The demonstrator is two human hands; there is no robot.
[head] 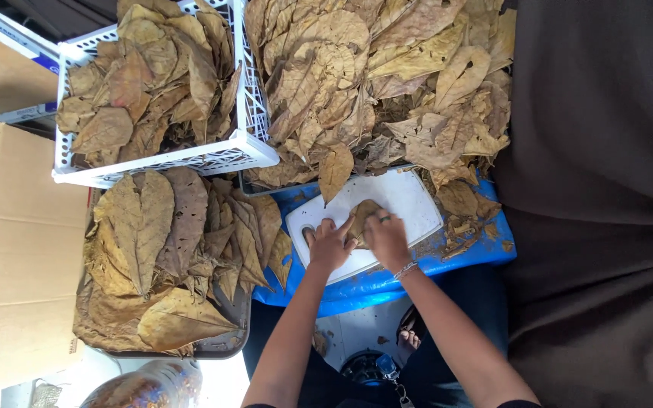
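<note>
A white cutting board (410, 198) lies on a blue plastic-covered surface (462, 261). On the board rests a dry brown leaf (361, 215). My left hand (328, 243) presses flat on the leaf's left side, fingers spread. My right hand (387, 238), with a ring and a bracelet, presses on the leaf's right side. Both hands lie on top of the leaf rather than gripping it.
A big heap of dry leaves (387, 83) lies beyond the board. A white plastic basket (247, 147) holds more leaves at upper left. A dark tray (224, 344) with stacked leaves sits left of the board, next to a cardboard box (24, 257). Dark cloth (606, 189) fills the right.
</note>
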